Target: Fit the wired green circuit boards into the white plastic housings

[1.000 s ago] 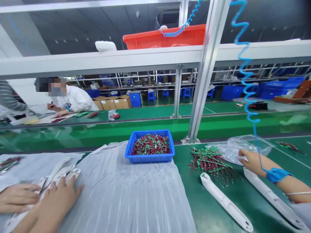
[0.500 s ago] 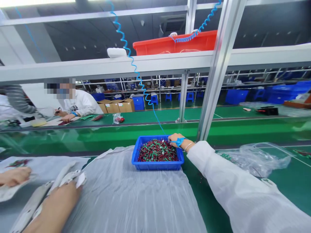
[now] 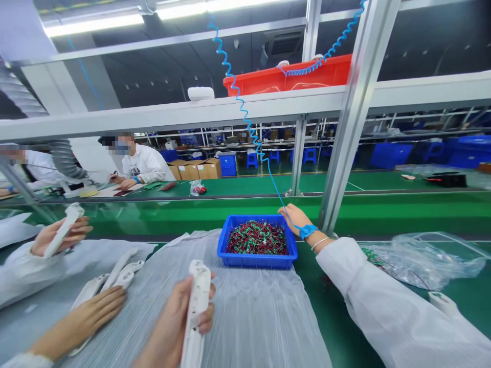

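Note:
My left hand [image 3: 183, 313] is wrapped round a long white plastic housing [image 3: 196, 306], held upright over the clear plastic sheet [image 3: 245, 317]. My right hand [image 3: 293, 214], in a white sleeve with a blue wrist strap [image 3: 308, 231], rests at the far right corner of the blue bin [image 3: 256, 260]. Its fingers are drawn together, and what they pinch is too small to see. The bin is full of small green boards with red wires [image 3: 256, 237].
On my left, a co-worker's hand [image 3: 90, 312] lies on several white housings [image 3: 118, 271], while their other hand [image 3: 57, 234] holds one up. A crumpled clear bag [image 3: 422, 258] lies on the right. A metal post [image 3: 341, 153] stands behind the bin. A person sits across the green conveyor [image 3: 192, 209].
My left hand has come into view holding a white housing. My right hand has shifted from inside the bin to its far right corner. The co-worker's far hand has lifted a housing.

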The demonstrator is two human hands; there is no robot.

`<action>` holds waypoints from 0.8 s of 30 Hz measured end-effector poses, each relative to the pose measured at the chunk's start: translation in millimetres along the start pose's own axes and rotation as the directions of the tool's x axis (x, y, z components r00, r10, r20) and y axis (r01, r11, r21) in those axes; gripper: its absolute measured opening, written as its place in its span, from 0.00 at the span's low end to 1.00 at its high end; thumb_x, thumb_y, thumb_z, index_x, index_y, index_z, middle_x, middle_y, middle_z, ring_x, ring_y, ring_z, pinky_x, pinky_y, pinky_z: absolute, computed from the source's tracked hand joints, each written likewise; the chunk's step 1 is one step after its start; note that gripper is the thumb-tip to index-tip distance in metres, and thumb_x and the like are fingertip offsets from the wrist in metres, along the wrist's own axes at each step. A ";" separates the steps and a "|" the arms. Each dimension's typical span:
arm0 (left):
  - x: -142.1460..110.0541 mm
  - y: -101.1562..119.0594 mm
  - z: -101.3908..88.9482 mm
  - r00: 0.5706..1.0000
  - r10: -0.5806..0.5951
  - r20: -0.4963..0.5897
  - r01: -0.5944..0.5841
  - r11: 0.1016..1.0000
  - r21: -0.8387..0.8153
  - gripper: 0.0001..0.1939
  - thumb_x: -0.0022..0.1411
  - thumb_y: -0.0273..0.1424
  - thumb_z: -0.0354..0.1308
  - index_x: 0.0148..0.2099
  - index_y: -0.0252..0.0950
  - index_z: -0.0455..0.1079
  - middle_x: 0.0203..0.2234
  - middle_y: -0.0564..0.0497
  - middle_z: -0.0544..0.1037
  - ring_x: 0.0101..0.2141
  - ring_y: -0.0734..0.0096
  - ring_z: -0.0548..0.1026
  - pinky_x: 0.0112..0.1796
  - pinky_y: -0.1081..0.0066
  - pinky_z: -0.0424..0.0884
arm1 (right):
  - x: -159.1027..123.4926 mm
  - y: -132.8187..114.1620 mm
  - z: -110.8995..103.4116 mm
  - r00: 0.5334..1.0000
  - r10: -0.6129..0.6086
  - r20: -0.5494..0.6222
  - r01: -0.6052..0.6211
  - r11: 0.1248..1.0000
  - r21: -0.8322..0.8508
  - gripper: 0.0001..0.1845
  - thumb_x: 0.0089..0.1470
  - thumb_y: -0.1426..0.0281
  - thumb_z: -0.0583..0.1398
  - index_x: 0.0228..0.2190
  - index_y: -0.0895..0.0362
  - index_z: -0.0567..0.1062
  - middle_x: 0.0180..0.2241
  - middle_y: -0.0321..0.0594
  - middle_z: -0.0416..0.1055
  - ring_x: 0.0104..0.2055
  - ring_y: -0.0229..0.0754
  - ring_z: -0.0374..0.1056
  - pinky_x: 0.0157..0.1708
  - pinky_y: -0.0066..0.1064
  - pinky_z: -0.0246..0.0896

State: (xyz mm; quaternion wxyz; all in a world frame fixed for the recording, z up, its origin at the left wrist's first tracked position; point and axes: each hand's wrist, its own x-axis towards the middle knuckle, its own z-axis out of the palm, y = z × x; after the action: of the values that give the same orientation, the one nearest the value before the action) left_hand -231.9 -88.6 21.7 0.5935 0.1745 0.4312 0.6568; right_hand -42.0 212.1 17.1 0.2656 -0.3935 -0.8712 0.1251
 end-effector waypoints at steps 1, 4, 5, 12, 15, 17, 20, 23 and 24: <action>-0.5 -9.9 5.9 0.998 -0.043 0.034 0.045 0.997 -0.055 0.14 0.58 0.38 0.52 0.41 0.34 0.66 0.22 0.56 0.68 0.14 0.84 0.58 0.15 0.80 0.54 | -4.2 -2.2 -3.4 0.999 0.018 -0.031 -0.016 0.998 0.058 0.13 0.58 0.75 0.50 0.38 0.63 0.73 0.39 0.47 0.69 0.42 0.42 0.68 0.46 0.38 0.62; -1.1 -33.6 20.3 0.990 -0.117 0.080 0.125 0.987 -0.098 0.13 0.59 0.36 0.52 0.41 0.32 0.67 0.22 0.55 0.69 0.13 0.85 0.58 0.15 0.80 0.54 | -25.1 -10.1 -17.0 0.997 0.059 -0.057 -0.042 0.964 0.262 0.13 0.56 0.75 0.50 0.38 0.62 0.72 0.35 0.45 0.72 0.35 0.40 0.71 0.39 0.33 0.67; -1.6 -39.5 24.7 0.989 -0.128 0.077 0.135 0.986 -0.097 0.12 0.58 0.35 0.53 0.42 0.32 0.66 0.24 0.54 0.70 0.14 0.84 0.60 0.16 0.80 0.57 | -35.2 -13.5 -22.6 0.997 0.059 -0.046 -0.041 0.943 0.331 0.12 0.56 0.74 0.51 0.39 0.62 0.71 0.33 0.44 0.72 0.33 0.39 0.72 0.37 0.32 0.68; -6.1 -76.8 53.1 0.991 -0.038 0.131 0.027 0.996 0.089 0.29 0.43 0.38 0.69 0.47 0.36 0.63 0.21 0.60 0.68 0.14 0.87 0.61 0.14 0.83 0.54 | -136.5 -53.6 -71.1 0.995 0.029 0.091 -0.084 0.723 0.685 0.16 0.50 0.64 0.59 0.38 0.61 0.71 0.26 0.40 0.73 0.28 0.38 0.72 0.31 0.31 0.71; -9.9 -92.8 64.5 0.993 -0.047 0.107 0.033 0.991 0.126 0.24 0.52 0.34 0.64 0.49 0.35 0.62 0.21 0.59 0.66 0.22 0.81 0.66 0.26 0.80 0.67 | -177.5 -70.8 -82.8 0.989 0.071 0.129 -0.146 0.587 0.796 0.14 0.47 0.65 0.62 0.35 0.60 0.73 0.23 0.38 0.73 0.26 0.36 0.71 0.29 0.28 0.71; -14.2 -99.8 72.0 0.993 -0.093 0.074 0.083 0.988 0.131 0.16 0.59 0.32 0.55 0.49 0.35 0.62 0.25 0.55 0.67 0.28 0.75 0.68 0.35 0.70 0.72 | -198.2 -78.8 -82.2 0.989 0.090 0.116 -0.146 0.572 0.807 0.10 0.47 0.67 0.62 0.33 0.59 0.75 0.25 0.39 0.73 0.27 0.36 0.71 0.29 0.26 0.70; -22.3 -104.0 80.7 0.986 -0.148 0.082 0.137 0.983 0.123 0.13 0.61 0.28 0.49 0.50 0.38 0.60 0.36 0.49 0.69 0.36 0.67 0.71 0.38 0.60 0.73 | -219.3 -85.7 -71.8 0.990 0.119 0.075 -0.130 0.563 0.816 0.09 0.48 0.69 0.62 0.34 0.58 0.75 0.26 0.39 0.74 0.28 0.35 0.72 0.30 0.24 0.70; -30.4 -105.2 84.0 0.984 -0.104 0.146 0.080 0.984 0.158 0.15 0.61 0.29 0.51 0.50 0.40 0.56 0.50 0.46 0.64 0.44 0.61 0.71 0.41 0.60 0.72 | -232.2 -88.2 -59.0 0.986 0.161 0.051 -0.128 0.511 0.850 0.10 0.48 0.71 0.62 0.36 0.57 0.75 0.26 0.37 0.73 0.28 0.34 0.72 0.31 0.23 0.70; -32.6 -105.9 84.0 0.983 -0.084 0.161 0.057 0.984 0.166 0.16 0.61 0.30 0.51 0.51 0.41 0.55 0.52 0.45 0.63 0.46 0.60 0.71 0.42 0.60 0.71 | -235.2 -88.5 -55.9 0.984 0.170 0.051 -0.130 0.493 0.860 0.10 0.48 0.71 0.62 0.36 0.56 0.75 0.26 0.36 0.73 0.28 0.33 0.72 0.31 0.22 0.70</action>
State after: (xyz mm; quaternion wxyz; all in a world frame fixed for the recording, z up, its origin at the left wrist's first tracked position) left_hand -95.4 -96.8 -3.3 0.6347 0.2610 0.4372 0.5814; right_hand 63.8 -22.6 15.5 0.4314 -0.2864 -0.6508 0.5553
